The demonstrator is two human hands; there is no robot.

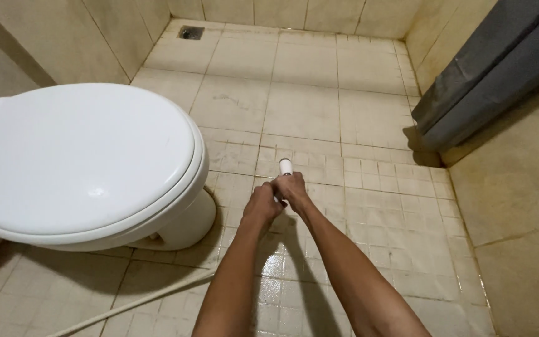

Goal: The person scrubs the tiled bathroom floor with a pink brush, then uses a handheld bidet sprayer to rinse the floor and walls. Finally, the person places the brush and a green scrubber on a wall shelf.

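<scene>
Both my arms reach forward over the tiled floor. My right hand is closed around a small white cylindrical sprayer head, whose round tip sticks out above the fist and points away from me. My left hand is closed right beside it, touching the same thing at its lower end; what the fingers hold there is hidden. A thin white hose runs along the floor from the lower left toward my arms.
A white toilet with its lid down stands at the left. A grey curtain hangs at the right wall. A floor drain sits in the far corner. The beige floor tiles look wet near my arms.
</scene>
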